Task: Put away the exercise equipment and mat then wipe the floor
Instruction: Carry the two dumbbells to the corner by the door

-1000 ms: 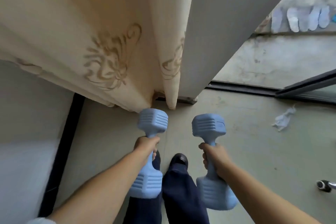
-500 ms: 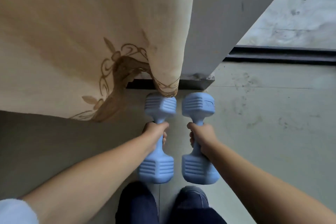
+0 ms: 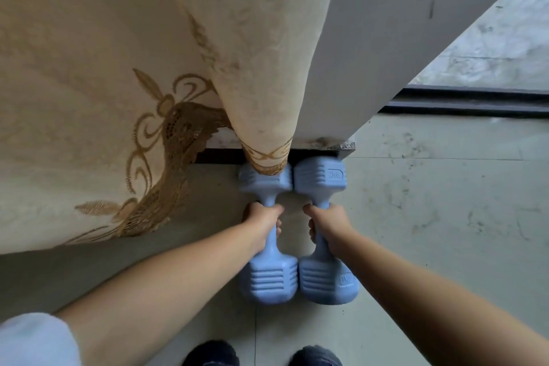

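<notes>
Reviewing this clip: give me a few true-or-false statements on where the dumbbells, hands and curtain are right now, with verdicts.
1. Each hand grips a light blue plastic dumbbell by its handle. True: left hand holds the left dumbbell, right hand the right dumbbell.
2. The dumbbells lie far apart. False: they sit side by side, heads touching or nearly so.
3. The cream embroidered curtain hangs over the left dumbbell's far head. True.
4. The dumbbells point sideways, along the grey wall. False: their far heads point at its dark base.
5. A rolled mat lies beside them. False: none is in view on the tiled floor.
</notes>
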Available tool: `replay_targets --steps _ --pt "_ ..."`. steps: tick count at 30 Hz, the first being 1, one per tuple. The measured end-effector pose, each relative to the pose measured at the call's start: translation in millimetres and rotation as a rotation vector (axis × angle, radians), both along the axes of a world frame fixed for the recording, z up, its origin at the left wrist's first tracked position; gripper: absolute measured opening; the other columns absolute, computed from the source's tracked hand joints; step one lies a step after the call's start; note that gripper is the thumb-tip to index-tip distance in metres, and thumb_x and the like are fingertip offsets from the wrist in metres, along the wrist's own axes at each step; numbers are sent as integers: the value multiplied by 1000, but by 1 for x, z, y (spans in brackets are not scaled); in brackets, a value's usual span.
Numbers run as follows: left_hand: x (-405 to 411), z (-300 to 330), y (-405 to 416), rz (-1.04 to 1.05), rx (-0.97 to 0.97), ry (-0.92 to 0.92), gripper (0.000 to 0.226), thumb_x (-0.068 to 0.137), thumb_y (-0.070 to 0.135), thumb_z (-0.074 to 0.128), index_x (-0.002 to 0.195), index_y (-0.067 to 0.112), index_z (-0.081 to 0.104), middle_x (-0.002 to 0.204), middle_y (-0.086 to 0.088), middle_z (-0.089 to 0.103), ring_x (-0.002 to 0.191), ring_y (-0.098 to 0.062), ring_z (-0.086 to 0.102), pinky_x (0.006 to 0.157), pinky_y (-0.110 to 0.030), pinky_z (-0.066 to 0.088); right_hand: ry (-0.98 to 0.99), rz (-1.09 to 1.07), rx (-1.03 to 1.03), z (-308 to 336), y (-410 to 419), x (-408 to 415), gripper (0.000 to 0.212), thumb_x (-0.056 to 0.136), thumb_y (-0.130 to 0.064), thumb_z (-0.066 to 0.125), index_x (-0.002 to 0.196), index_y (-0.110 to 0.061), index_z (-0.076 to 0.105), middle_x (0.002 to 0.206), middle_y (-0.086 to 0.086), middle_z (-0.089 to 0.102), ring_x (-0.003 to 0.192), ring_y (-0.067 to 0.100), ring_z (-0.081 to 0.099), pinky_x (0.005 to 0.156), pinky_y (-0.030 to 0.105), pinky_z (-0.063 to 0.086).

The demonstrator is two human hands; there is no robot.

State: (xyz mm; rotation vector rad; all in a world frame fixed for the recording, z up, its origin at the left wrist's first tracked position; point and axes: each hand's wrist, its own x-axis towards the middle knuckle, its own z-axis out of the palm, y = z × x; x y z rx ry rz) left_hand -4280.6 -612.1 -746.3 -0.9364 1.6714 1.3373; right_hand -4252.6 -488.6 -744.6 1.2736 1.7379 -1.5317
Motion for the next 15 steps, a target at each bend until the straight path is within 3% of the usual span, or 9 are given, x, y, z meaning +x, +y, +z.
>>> replay_targets --steps 3,5,6,8,10,13,15 --pt "0 0 -2 -14 -13 -5 24 90 11 56 68 6 49 57 -9 48 46 -19 45 50 -25 39 -20 17 -66 2 3 0 16 86 -7 57 73 -6 48 54 10 45 40 19 43 44 24 37" --pt "-1 13 -4 -57 18 -27 14 91 16 58 86 3 55 69 -13 55 58 -22 54 57 -29 44 -23 98 -76 15 6 0 10 89 -12 59 88 -5 53 63 9 51 51 20 51 46 23 42" --pt "-1 24 -7 -97 18 -46 23 92 21 59 104 3 54 88 -16 60 75 -27 60 68 -33 47 -32 174 -42 25 7 0 15 90 -17 60 98 -6 54 73 8 56 61 19 55 50 22 45" --pt "2 56 -14 -197 -40 -106 51 93 27 58 135 6 37 128 -12 50 115 -29 52 91 -41 43 -54 335 101 51 10 6 43 89 -29 62 123 -7 47 107 11 60 96 25 60 78 27 51" --pt "10 100 -20 -258 -87 -117 40 95 22 52 130 8 40 128 -7 47 111 -25 48 90 -42 40 -93 471 254 89 11 16 64 89 -35 61 140 -8 34 136 17 46 125 32 46 102 38 39" --pt "25 181 -23 -340 -173 -29 5 93 15 48 96 13 51 103 -9 52 94 -23 51 83 -37 45 -93 659 373 171 10 32 59 93 -35 52 144 -13 30 144 16 37 132 34 37 106 41 31" --pt "34 238 -28 -544 -349 121 5 91 18 48 95 16 52 102 -10 58 94 -27 56 80 -34 45 -67 785 474 236 11 44 51 96 -36 46 141 -17 34 144 10 39 130 31 38 103 43 33"
